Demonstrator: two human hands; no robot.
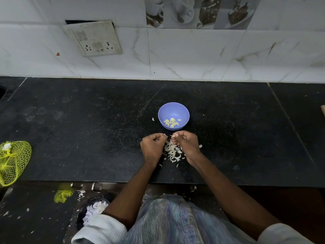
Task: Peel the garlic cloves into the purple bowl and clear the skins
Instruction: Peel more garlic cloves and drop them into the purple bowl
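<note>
Head view: left hand (152, 147) and right hand (185, 144) each pinch bits of a garlic clove (173, 135), peeling. Skins (173, 152) lie beneath the grip on the tabletop (88, 129); purple bowl (173, 110) just beyond awaits the clove.

My home kitchen, black stone counter (88, 120) before me, white marbled wall tiles (193, 55) behind it with a strip of cup-and-dessert picture tiles (198, 11), a grubby socket plate (95, 39), a yellow net bag (13, 161) at my left.
</note>
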